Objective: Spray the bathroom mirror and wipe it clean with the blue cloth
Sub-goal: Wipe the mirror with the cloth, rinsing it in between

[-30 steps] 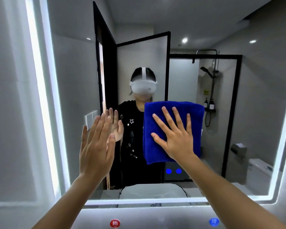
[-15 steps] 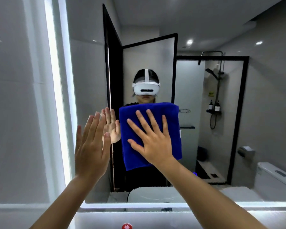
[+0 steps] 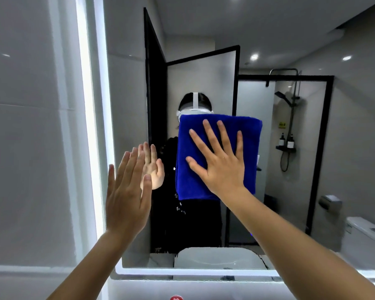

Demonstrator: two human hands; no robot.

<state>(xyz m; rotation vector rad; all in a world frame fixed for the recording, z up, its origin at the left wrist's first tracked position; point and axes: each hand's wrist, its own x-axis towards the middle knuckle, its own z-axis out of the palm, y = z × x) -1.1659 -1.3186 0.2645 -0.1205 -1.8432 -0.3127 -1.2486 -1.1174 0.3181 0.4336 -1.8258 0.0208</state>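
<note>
Higher now, the blue cloth [image 3: 219, 156] sits under my right hand [image 3: 221, 165], fingers spread flat, gripping nothing; my left hand [image 3: 126, 200] stays raised, fingers straight, beside the mirror [image 3: 290, 191].

Right hand [image 3: 220, 164] flat on cloth [image 3: 217, 156] against mirror [image 3: 290, 169]; left hand [image 3: 126, 195] beside it, perhaps touching glass.

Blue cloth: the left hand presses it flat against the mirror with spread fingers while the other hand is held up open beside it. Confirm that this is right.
Not quite: the right hand presses the blue cloth flat against the mirror with spread fingers. The left hand is the one held up open beside it. The head view shows this.
</note>
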